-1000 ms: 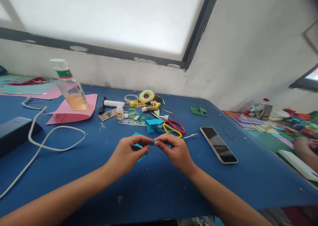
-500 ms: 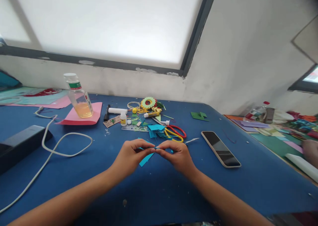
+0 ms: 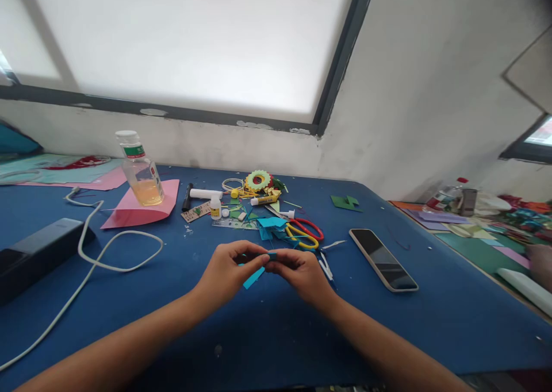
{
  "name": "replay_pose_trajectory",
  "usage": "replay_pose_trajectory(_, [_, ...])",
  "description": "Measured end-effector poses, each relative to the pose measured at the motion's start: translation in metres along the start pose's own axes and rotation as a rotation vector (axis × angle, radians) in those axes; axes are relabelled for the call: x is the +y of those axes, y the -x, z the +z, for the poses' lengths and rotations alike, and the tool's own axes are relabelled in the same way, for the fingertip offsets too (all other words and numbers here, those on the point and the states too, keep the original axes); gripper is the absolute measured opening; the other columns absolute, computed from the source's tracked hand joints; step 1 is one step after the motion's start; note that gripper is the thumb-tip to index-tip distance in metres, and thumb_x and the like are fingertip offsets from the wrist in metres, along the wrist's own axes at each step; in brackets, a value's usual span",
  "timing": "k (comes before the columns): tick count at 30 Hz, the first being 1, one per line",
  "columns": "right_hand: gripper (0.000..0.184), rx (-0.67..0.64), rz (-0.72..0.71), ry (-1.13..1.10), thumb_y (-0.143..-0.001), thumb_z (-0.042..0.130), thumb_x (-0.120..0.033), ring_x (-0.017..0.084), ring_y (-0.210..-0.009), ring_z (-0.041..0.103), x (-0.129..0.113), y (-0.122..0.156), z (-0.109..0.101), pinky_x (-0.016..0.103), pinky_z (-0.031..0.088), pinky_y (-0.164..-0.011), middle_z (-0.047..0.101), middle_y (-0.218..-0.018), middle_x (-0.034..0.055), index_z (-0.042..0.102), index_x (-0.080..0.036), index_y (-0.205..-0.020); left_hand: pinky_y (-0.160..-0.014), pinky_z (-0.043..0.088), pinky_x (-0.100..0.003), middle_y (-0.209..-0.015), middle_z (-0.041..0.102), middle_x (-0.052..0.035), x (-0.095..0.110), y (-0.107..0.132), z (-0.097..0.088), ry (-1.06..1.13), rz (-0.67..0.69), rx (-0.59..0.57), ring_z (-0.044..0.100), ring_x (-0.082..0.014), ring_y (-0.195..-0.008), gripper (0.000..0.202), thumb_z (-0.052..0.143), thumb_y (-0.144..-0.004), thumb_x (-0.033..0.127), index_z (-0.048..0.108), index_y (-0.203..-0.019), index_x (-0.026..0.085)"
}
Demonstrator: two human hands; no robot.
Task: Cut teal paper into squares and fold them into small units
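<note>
Between the fingertips of my left hand [image 3: 235, 268] and my right hand [image 3: 299, 271] is a small piece of blue paper [image 3: 272, 256]. Both hands pinch it just above the table, fingertips meeting; most of it is hidden by the fingers. Under my left fingers lies a strip of light-blue paper [image 3: 253, 279] on the table. Just beyond the hands are blue paper scraps [image 3: 271, 225] and scissors with red and yellow handles [image 3: 307, 231]. A white-handled craft tool [image 3: 326, 267] lies beside my right hand.
A phone [image 3: 383, 258] lies at the right. Farther back are a glue stick [image 3: 264, 200], a small white bottle [image 3: 215, 207] and a paper gear shape [image 3: 259, 180]. At left, a bottle of yellowish liquid [image 3: 146, 191] stands on pink paper [image 3: 166, 207], near a white cable [image 3: 142, 265]. A person's hand [image 3: 541, 262] shows at far right.
My right hand has shifted slightly left and closer to my left hand, uncovering the white-handled tool. More of the pinched blue paper shows. The view has moved a little.
</note>
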State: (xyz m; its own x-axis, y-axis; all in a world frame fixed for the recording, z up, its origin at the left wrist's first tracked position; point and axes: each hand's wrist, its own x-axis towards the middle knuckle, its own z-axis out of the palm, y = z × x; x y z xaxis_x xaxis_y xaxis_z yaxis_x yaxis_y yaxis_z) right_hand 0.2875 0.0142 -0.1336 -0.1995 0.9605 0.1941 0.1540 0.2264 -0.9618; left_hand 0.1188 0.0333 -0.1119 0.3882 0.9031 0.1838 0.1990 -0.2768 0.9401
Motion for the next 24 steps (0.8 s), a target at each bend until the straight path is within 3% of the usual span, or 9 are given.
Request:
replay_pose_trajectory(4, [0.021, 0.013, 0.061, -0.066, -0.072, 0.066, -0.027, 0.015, -0.066, 0.065, 0.002, 0.000, 0.002, 0.026, 0.049, -0.064, 0.067, -0.066, -0.0020, 0.055, -0.020, -0.089, -0.063, 0.048, -0.025, -0.073, 0.066, -0.0029, -0.004, -0.001, 0.000, -0.099, 0.021, -0.055, 0.061, -0.0150, -0.068, 0.016, 0.060, -0.075, 0.029, 0.066, -0.079, 0.015])
replay_pose_trajectory(9, [0.022, -0.042, 0.053, 0.046, -0.076, 0.062, -0.027, 0.016, -0.068, 0.066, 0.003, 0.002, 0.003, 0.027, 0.049, -0.065, 0.067, -0.068, -0.0006, 0.044, -0.021, -0.088, -0.062, 0.044, -0.024, -0.074, 0.066, -0.0016, -0.009, -0.001, -0.001, -0.204, 0.119, -0.126, 0.058, -0.0140, -0.067, 0.013, 0.060, -0.077, 0.027, 0.070, -0.079, 0.019])
replay_pose_trajectory(15, [0.018, -0.089, -0.032, 0.190, -0.085, 0.053, -0.037, 0.015, -0.068, 0.064, 0.004, 0.002, 0.002, 0.026, 0.049, -0.065, 0.068, -0.072, 0.0029, 0.053, -0.019, -0.087, -0.062, 0.042, -0.024, -0.070, 0.066, -0.0025, -0.007, -0.001, -0.004, -0.228, 0.189, -0.078, 0.057, -0.0130, -0.064, 0.017, 0.056, -0.081, 0.024, 0.072, -0.078, 0.018])
replay_pose_trajectory(19, [0.035, -0.135, -0.123, 0.334, -0.090, 0.043, -0.038, 0.014, -0.064, 0.061, 0.000, 0.003, 0.002, 0.024, 0.046, -0.060, 0.066, -0.067, 0.0040, 0.063, -0.017, -0.072, -0.062, 0.043, -0.024, -0.070, 0.066, -0.0032, -0.003, -0.002, -0.005, -0.208, 0.179, -0.040, 0.058, -0.0140, -0.064, 0.017, 0.057, -0.079, 0.025, 0.072, -0.079, 0.018])
replay_pose_trajectory(24, [0.038, -0.168, -0.142, 0.289, -0.090, 0.043, -0.039, 0.013, -0.060, 0.061, -0.005, 0.005, 0.002, 0.023, 0.047, -0.058, 0.067, -0.064, 0.0035, 0.066, -0.016, -0.070, -0.061, 0.045, -0.024, -0.067, 0.067, -0.0034, 0.002, -0.002, -0.005, -0.139, 0.119, -0.073, 0.059, -0.0151, -0.064, 0.018, 0.056, -0.077, 0.026, 0.071, -0.070, 0.017])
